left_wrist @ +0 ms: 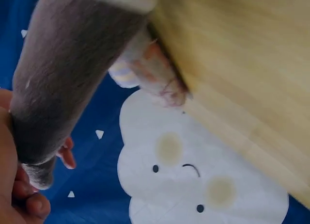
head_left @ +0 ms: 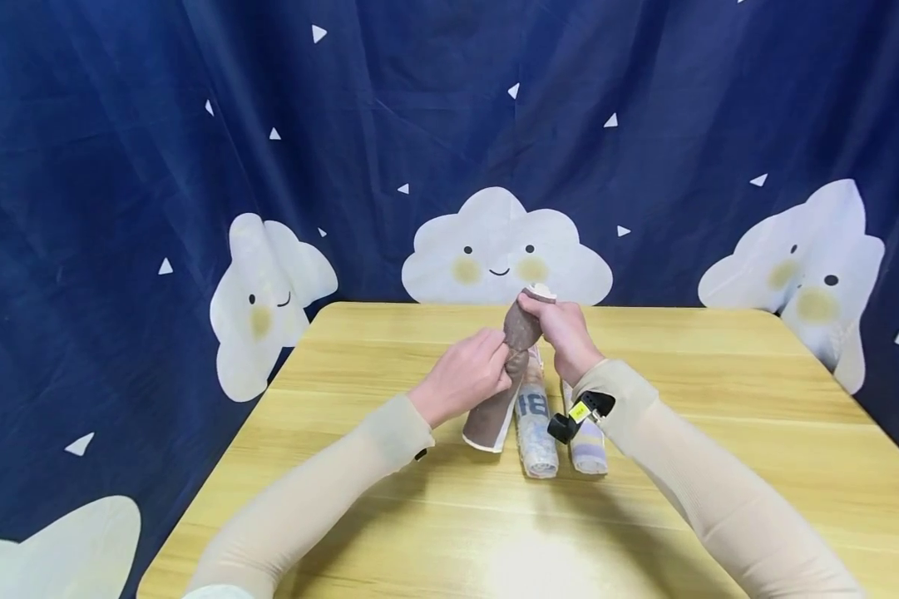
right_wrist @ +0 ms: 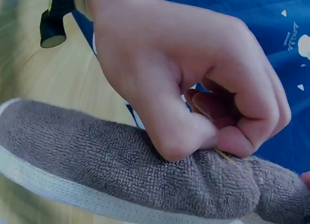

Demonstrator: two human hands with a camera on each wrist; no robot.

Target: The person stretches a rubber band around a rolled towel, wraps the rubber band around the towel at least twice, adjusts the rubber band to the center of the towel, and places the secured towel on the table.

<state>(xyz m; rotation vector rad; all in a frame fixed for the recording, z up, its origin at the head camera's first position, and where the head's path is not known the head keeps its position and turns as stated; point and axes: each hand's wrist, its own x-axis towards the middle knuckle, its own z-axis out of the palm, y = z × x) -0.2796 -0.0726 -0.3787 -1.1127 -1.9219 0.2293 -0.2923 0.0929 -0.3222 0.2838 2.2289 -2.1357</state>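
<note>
A rolled brown towel (head_left: 488, 420) with a white edge is held up at a slant, pinched in to a narrow waist near its upper part. My right hand (head_left: 566, 331) grips its upper end. At the waist, my left hand (head_left: 467, 374) pinches a thin yellowish rubber band (right_wrist: 225, 156) with thumb and finger, against the towel. Most of the band is hidden by the fingers and folds. Beneath and beside the brown towel lie two more rolls: a pale patterned towel (head_left: 536, 428) with blue figures and a purple-and-white striped towel (head_left: 589, 449).
The rolls lie on a light wooden table (head_left: 359, 516). Behind its far edge hangs a dark blue curtain (head_left: 434, 108) with white clouds and small triangles. A black wrist camera (head_left: 580, 416) on the right cuff hangs above the striped roll.
</note>
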